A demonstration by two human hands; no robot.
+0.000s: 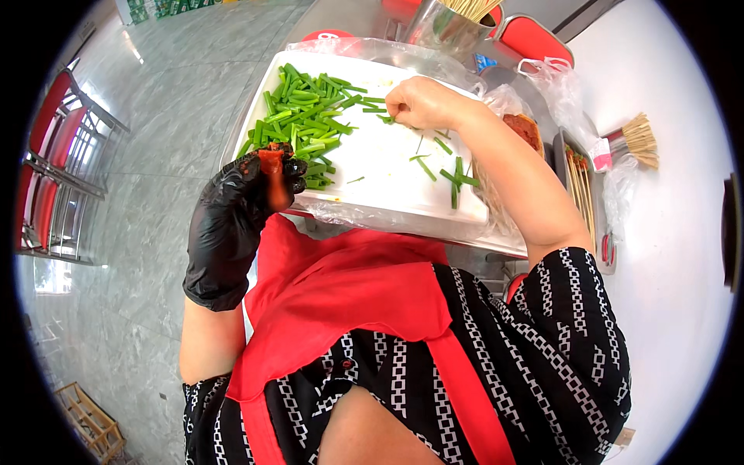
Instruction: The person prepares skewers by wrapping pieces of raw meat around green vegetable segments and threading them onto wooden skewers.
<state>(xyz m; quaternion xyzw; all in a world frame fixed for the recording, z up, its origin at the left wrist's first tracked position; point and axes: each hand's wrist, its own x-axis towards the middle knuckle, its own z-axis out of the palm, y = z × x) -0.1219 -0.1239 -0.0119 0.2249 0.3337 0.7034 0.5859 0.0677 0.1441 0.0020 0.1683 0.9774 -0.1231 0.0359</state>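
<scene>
My left hand (238, 203), in a black glove smeared with red, holds a strip of red-coated food, probably meat (272, 174), at the near left edge of a white tray (383, 168). Cut green stalks (308, 113), like scallion or garlic shoots, are heaped on the tray's left half. My bare right hand (421, 103) rests at the tray's far side, its fingers curled down beside a few loose green pieces; whether they pinch one is hidden. More loose pieces (456, 177) lie at the tray's right end.
Right of the tray are a container of red meat (523, 132), a metal tray (561, 145) with loaded skewers, and plastic bags (555, 87). A metal container (447, 29) of bamboo sticks stands behind. More sticks (638, 139) and red-handled scissors (608, 250) are farther right. Red chairs (58, 151) stand left.
</scene>
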